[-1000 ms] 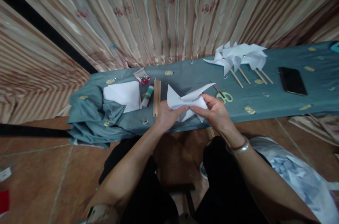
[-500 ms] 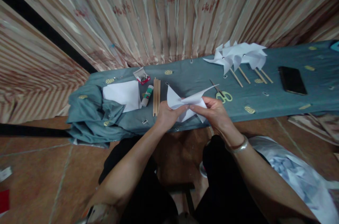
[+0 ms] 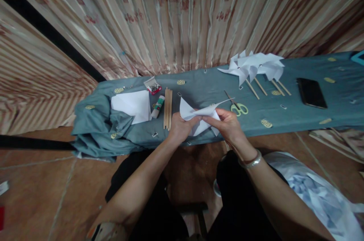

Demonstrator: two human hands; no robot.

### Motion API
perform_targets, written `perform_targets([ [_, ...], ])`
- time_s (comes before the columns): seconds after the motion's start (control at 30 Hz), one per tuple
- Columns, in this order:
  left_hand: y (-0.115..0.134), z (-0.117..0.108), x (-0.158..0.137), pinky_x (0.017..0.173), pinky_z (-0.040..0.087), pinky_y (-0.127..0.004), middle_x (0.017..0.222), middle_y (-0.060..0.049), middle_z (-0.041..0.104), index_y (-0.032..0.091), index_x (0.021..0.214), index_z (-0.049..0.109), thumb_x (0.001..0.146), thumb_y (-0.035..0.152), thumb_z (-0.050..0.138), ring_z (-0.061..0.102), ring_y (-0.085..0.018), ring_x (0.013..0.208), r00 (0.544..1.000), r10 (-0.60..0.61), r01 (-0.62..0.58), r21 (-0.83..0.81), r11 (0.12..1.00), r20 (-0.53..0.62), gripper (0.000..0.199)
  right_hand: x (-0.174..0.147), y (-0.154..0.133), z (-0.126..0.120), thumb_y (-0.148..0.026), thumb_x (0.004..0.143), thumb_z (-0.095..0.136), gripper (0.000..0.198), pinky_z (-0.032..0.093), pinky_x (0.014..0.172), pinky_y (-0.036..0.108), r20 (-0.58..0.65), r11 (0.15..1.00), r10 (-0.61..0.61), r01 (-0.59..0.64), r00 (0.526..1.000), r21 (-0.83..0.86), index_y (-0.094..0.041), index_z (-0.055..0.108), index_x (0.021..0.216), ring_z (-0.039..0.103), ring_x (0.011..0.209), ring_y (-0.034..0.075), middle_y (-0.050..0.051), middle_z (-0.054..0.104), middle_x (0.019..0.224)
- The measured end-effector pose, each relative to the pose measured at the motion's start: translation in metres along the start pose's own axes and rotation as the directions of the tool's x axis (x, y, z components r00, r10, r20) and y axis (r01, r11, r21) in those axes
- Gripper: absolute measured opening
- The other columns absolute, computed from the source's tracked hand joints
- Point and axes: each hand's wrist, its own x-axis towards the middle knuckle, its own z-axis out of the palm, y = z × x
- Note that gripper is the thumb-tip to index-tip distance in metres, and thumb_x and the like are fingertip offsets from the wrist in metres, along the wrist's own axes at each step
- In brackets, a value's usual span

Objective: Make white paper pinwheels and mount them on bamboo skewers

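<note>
Blue-green patterned cloth [image 3: 199,85] lay before beige-brown pleated curtain [image 3: 176,24]. White folded paper [image 3: 196,112] was above cloth, left hand [image 3: 181,127] and right hand [image 3: 229,125] pinching its middle; right-pointing flap [image 3: 212,109] showed narrower than half-second earlier, suggesting folding continued.

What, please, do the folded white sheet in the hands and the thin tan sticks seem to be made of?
The folded white sheet seems to be matte paper: thin-edged, without shine. The thin tan sticks look like bare wood, pale and dull, though bamboo is possible.
</note>
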Motion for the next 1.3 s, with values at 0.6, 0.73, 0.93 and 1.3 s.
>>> perform_targets([
  [0.6,-0.007,0.000,0.005,0.065,0.057,-0.030,0.075,-0.007,0.076,0.012,0.070,0.074,0.051,0.027,0.084,0.069,-0.021,0.070,0.995,-0.093,0.095,-0.079,0.992,0.028,0.026,0.001,0.003,-0.008,-0.048,0.054,0.084,0.035,0.047,0.056,0.029,0.043,0.997,0.072,-0.071,0.996,-0.024,-0.021,0.071,0.070,0.056,0.056,0.015,-0.002,0.067,0.062],
  [0.73,-0.011,0.000,0.006,0.063,0.055,-0.029,0.071,-0.006,0.074,0.012,0.069,0.074,0.053,0.028,0.083,0.068,-0.020,0.068,0.995,-0.096,0.098,-0.071,0.993,0.037,0.025,0.001,0.001,-0.008,-0.048,0.055,0.083,0.033,0.043,0.053,0.027,0.056,0.996,0.081,-0.080,0.995,-0.027,-0.021,0.070,0.068,0.053,0.054,0.013,-0.003,0.066,0.061],
  [0.93,-0.014,0.000,0.007,0.058,0.053,-0.026,0.068,-0.005,0.073,0.012,0.068,0.074,0.054,0.025,0.081,0.066,-0.018,0.065,0.998,-0.069,0.070,-0.062,0.996,0.016,0.020,0.001,0.000,-0.006,-0.043,0.055,0.084,0.030,0.045,0.057,0.028,0.055,0.993,0.113,-0.114,0.992,0.013,-0.021,0.072,0.071,0.057,0.057,0.014,-0.002,0.070,0.067],
  [1.3,-0.012,0.001,0.007,0.063,0.056,-0.030,0.075,-0.008,0.074,0.011,0.071,0.074,0.049,0.031,0.086,0.069,-0.022,0.072,0.993,-0.117,0.118,-0.108,0.987,0.011,0.032,0.000,0.000,-0.006,-0.040,0.057,0.084,0.027,0.047,0.061,0.029,0.047,0.991,0.128,-0.130,0.991,0.027,-0.021,0.071,0.071,0.059,0.061,0.015,-0.001,0.071,0.070],
])
